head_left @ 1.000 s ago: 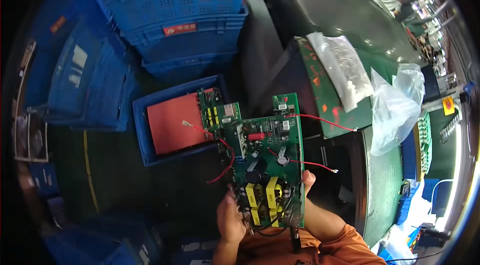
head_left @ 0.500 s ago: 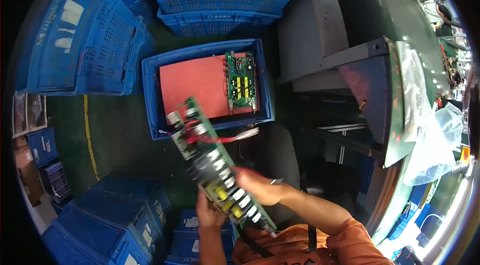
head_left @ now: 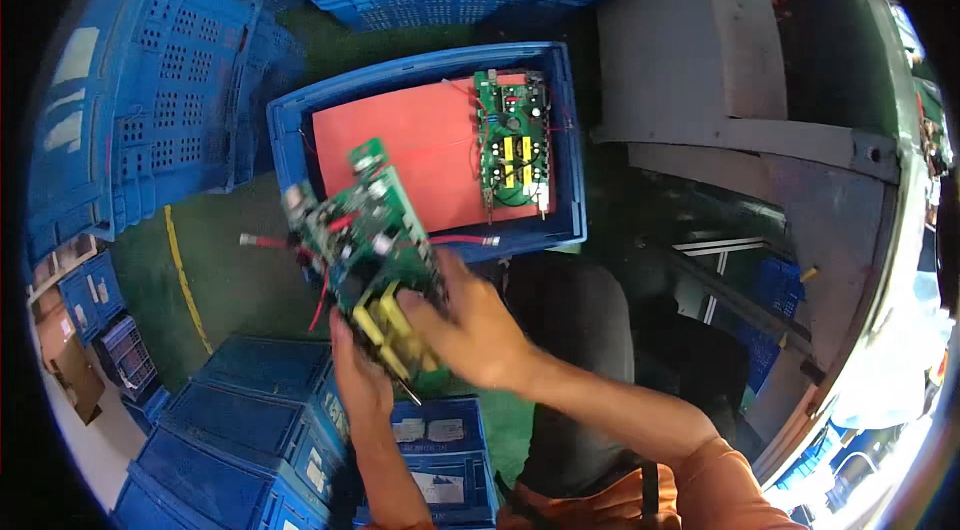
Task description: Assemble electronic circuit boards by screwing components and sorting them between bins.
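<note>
Between my two hands is a green circuit board (head_left: 400,220), tilted, its component side with yellow transformers facing up. My left hand (head_left: 362,370) is closed on its lower left edge. On the opposite side my right hand (head_left: 475,325) grips the edge, thumb lying over the yellow parts. Red wires with pale connectors dangle from the board on both sides. Just beyond it stands a blue crate (head_left: 425,58) with a pink sheet (head_left: 400,145) inside. A second green circuit board (head_left: 513,145) lies on that sheet along the crate's right side. The held board overlaps the crate's near left part.
Perforated blue crates (head_left: 190,100) are stacked at the left and back. Lidded blue boxes (head_left: 240,390) stand at the lower left, and more blue boxes (head_left: 440,430) sit below my hands. A grey metal bench frame (head_left: 670,70) rises on the right. My knee (head_left: 570,330) is beside the crate.
The held board has moved left and turned from nearly edge-on to show its component face. Both hands moved with it, the right thumb now over the yellow parts. The view has shifted slightly.
</note>
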Action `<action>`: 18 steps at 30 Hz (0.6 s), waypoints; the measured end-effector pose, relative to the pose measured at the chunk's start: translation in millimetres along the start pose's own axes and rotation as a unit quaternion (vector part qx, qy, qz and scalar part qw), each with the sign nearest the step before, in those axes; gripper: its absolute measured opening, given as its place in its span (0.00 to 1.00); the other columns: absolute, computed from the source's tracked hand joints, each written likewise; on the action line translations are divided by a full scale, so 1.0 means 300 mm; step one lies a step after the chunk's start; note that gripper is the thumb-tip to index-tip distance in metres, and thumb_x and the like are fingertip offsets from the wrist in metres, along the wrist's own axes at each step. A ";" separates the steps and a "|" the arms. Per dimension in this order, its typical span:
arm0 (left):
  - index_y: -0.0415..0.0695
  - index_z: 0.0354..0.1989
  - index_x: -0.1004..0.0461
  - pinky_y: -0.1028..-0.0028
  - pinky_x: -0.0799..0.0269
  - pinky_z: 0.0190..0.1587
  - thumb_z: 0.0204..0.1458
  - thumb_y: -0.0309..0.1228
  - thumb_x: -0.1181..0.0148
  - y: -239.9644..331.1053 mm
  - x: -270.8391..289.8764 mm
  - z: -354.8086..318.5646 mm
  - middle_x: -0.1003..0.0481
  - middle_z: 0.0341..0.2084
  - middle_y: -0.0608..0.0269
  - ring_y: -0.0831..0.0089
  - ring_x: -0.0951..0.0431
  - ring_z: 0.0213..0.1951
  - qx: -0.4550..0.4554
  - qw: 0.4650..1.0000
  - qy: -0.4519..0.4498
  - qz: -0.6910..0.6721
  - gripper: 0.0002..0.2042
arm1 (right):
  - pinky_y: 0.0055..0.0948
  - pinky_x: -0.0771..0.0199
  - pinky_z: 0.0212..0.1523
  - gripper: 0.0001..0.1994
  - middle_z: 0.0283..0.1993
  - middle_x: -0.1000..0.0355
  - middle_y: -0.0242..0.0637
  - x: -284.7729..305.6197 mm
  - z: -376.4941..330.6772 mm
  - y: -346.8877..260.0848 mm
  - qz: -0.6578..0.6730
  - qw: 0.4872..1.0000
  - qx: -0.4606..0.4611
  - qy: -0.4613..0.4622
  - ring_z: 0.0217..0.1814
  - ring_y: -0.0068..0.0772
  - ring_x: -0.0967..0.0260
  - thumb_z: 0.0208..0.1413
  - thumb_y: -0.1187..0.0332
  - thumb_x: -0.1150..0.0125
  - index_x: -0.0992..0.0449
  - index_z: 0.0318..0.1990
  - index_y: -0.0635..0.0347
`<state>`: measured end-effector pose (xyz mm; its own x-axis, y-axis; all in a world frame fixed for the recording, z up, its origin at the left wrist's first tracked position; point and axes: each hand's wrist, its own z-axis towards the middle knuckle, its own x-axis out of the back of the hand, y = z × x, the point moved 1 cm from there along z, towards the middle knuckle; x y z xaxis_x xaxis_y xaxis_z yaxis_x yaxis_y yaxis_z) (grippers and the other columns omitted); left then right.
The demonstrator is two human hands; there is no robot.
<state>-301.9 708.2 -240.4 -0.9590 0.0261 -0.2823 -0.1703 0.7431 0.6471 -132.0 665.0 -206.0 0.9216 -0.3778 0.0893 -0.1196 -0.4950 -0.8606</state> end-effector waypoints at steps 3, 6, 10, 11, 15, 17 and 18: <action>0.42 0.60 0.47 0.71 0.40 0.51 0.55 0.40 0.55 0.016 -0.083 0.170 0.38 0.52 0.61 0.72 0.37 0.52 0.010 0.993 0.004 0.115 0.26 | 0.33 0.34 0.42 0.20 0.39 0.29 0.51 -0.006 0.200 0.157 -0.023 0.997 0.009 0.075 0.39 0.37 0.30 0.51 0.63 0.48 0.36 0.48 0.68; 0.40 0.54 0.40 0.74 0.42 0.49 0.54 0.42 0.51 -0.064 -0.081 0.427 0.34 0.46 0.61 0.74 0.37 0.48 -0.012 0.980 -0.041 0.194 0.23 | 0.33 0.34 0.45 0.20 0.37 0.29 0.51 -0.004 0.377 0.278 -0.038 0.985 -0.031 0.162 0.42 0.41 0.30 0.49 0.60 0.48 0.33 0.45 0.68; 0.38 0.46 0.33 0.76 0.42 0.45 0.54 0.41 0.51 -0.148 -0.110 0.618 0.31 0.35 0.65 0.77 0.35 0.39 -0.102 0.950 0.031 0.294 0.19 | 0.34 0.35 0.46 0.25 0.40 0.29 0.50 -0.004 0.531 0.388 -0.030 0.983 -0.129 0.128 0.44 0.45 0.31 0.47 0.53 0.48 0.34 0.46 0.64; 0.38 0.46 0.33 0.76 0.42 0.44 0.55 0.41 0.52 -0.172 -0.110 0.652 0.31 0.35 0.65 0.77 0.35 0.39 -0.080 0.948 0.057 0.303 0.19 | 0.34 0.35 0.46 0.25 0.41 0.30 0.50 -0.011 0.564 0.425 -0.033 0.981 -0.138 0.132 0.45 0.44 0.31 0.47 0.53 0.48 0.35 0.47 0.64; 0.37 0.47 0.35 0.76 0.41 0.45 0.55 0.39 0.53 -0.279 -0.136 0.720 0.30 0.37 0.61 0.75 0.34 0.40 -0.091 0.968 0.021 0.233 0.18 | 0.30 0.37 0.48 0.24 0.44 0.30 0.44 0.011 0.639 0.579 -0.034 0.988 -0.102 0.111 0.46 0.37 0.32 0.49 0.56 0.46 0.36 0.49 0.62; 0.37 0.48 0.35 0.76 0.41 0.46 0.55 0.39 0.53 -0.311 -0.134 0.747 0.30 0.39 0.60 0.75 0.33 0.41 -0.106 0.958 0.046 0.261 0.19 | 0.29 0.37 0.48 0.23 0.44 0.30 0.43 0.022 0.657 0.604 -0.018 0.989 -0.107 0.101 0.46 0.35 0.33 0.50 0.57 0.46 0.36 0.50 0.62; 0.37 0.49 0.36 0.76 0.41 0.47 0.55 0.39 0.53 -0.324 -0.110 0.772 0.31 0.40 0.59 0.74 0.33 0.42 -0.092 0.964 0.016 0.248 0.19 | 0.28 0.38 0.48 0.23 0.45 0.30 0.42 0.016 0.662 0.604 0.002 0.990 -0.108 0.090 0.46 0.34 0.33 0.50 0.58 0.46 0.37 0.51 0.62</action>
<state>-201.2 789.8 -458.0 -0.9388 0.3247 0.1151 0.2772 0.5135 0.8121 -75.8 728.9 -460.9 0.8426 -0.5038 0.1902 -0.2174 -0.6414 -0.7357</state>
